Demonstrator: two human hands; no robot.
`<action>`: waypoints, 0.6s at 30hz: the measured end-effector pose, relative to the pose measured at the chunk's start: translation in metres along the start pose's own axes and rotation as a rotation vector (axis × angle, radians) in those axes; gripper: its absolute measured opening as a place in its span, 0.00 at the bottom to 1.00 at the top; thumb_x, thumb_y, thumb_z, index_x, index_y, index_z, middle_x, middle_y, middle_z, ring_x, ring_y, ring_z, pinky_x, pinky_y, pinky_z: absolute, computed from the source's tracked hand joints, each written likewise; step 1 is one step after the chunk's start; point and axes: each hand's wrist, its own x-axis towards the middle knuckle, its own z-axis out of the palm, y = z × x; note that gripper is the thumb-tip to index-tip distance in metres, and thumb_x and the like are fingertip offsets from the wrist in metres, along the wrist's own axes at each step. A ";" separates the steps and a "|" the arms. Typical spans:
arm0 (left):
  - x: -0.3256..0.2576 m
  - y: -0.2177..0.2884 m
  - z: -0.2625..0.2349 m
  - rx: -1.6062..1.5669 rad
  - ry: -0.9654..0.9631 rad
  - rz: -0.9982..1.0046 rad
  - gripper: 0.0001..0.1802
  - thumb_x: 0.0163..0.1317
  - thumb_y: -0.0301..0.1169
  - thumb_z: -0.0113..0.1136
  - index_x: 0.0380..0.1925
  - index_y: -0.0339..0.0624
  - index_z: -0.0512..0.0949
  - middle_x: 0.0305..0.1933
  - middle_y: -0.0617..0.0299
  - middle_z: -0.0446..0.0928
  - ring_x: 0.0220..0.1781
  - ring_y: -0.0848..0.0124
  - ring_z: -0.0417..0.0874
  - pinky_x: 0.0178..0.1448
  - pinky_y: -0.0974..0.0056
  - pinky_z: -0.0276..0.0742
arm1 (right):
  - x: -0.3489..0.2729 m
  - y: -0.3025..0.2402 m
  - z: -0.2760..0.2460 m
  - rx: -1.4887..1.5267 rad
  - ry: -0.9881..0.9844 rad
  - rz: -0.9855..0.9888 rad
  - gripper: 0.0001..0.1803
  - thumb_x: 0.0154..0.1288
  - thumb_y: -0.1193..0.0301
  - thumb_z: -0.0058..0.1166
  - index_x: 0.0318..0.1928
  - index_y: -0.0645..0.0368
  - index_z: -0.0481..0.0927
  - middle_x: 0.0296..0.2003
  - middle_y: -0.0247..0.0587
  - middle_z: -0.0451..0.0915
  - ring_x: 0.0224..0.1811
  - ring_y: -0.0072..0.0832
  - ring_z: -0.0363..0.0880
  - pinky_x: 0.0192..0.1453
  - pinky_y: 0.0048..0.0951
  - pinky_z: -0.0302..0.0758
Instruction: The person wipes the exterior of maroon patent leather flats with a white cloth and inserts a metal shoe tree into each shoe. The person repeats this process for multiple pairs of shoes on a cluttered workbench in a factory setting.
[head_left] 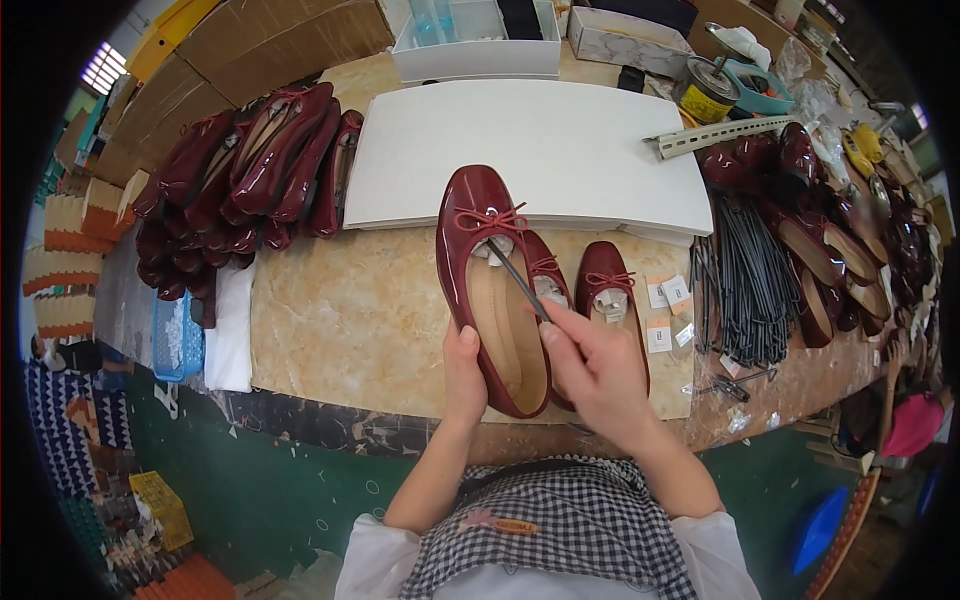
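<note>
My left hand (464, 378) is closed round the heel side of a glossy burgundy ballet flat (478, 188) with a thin bow and tan lining. My right hand (604, 378) grips a thin dark rod (519, 275), which reaches into the shoe toward the toe. White crumpled paper (488, 247) shows at the throat of this shoe, beside the rod's far end. Partly behind it lies a second burgundy flat (537, 250), half hidden by the held shoe and my right hand. Just to the right rests a third flat (602, 260) with paper in its toe.
Burgundy shoes (283, 150) are piled at the left, with more shoes (822, 245) at the right. A bundle of dark rods (748, 285) lies beside small tags (657, 338). Behind my hands is a white board stack (530, 150). A blue basket (176, 340) sits at the left edge.
</note>
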 end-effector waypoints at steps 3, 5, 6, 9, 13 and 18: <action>-0.011 -0.008 0.007 0.013 0.037 -0.029 0.35 0.70 0.53 0.38 0.64 0.34 0.64 0.62 0.51 0.70 0.62 0.63 0.73 0.66 0.60 0.67 | 0.002 0.011 0.021 -0.139 0.199 -0.252 0.16 0.67 0.72 0.52 0.53 0.66 0.78 0.16 0.46 0.72 0.16 0.33 0.73 0.22 0.31 0.67; -0.023 -0.010 0.018 0.041 0.088 -0.099 0.38 0.72 0.59 0.27 0.64 0.38 0.65 0.65 0.55 0.70 0.66 0.62 0.70 0.70 0.58 0.62 | 0.004 0.028 0.033 -0.268 0.303 -0.384 0.18 0.65 0.74 0.54 0.54 0.65 0.78 0.15 0.42 0.71 0.14 0.29 0.70 0.21 0.30 0.66; -0.024 -0.019 0.012 0.074 0.153 -0.115 0.40 0.72 0.60 0.25 0.64 0.38 0.65 0.65 0.56 0.69 0.66 0.63 0.69 0.70 0.58 0.61 | 0.000 0.033 0.044 -0.327 0.302 -0.400 0.18 0.64 0.73 0.55 0.53 0.66 0.78 0.16 0.43 0.73 0.16 0.33 0.73 0.22 0.33 0.68; -0.025 -0.024 0.008 0.049 0.183 -0.108 0.36 0.73 0.57 0.29 0.61 0.38 0.68 0.59 0.56 0.74 0.60 0.64 0.74 0.66 0.60 0.67 | -0.013 0.036 0.045 -0.454 0.107 -0.208 0.21 0.64 0.68 0.55 0.56 0.65 0.76 0.23 0.44 0.79 0.23 0.39 0.77 0.29 0.36 0.73; -0.012 -0.026 -0.078 0.101 0.179 -0.413 0.27 0.71 0.48 0.46 0.59 0.38 0.70 0.50 0.56 0.79 0.49 0.63 0.80 0.58 0.62 0.74 | -0.021 0.061 -0.027 -0.141 0.102 -0.178 0.23 0.62 0.72 0.59 0.59 0.56 0.76 0.37 0.40 0.83 0.35 0.27 0.81 0.40 0.27 0.77; -0.008 0.049 -0.057 1.706 0.409 0.719 0.33 0.59 0.31 0.62 0.64 0.35 0.66 0.45 0.49 0.79 0.40 0.59 0.79 0.47 0.58 0.75 | -0.033 0.180 -0.187 -1.039 0.605 0.280 0.12 0.64 0.63 0.56 0.40 0.59 0.78 0.34 0.49 0.83 0.33 0.47 0.83 0.35 0.44 0.78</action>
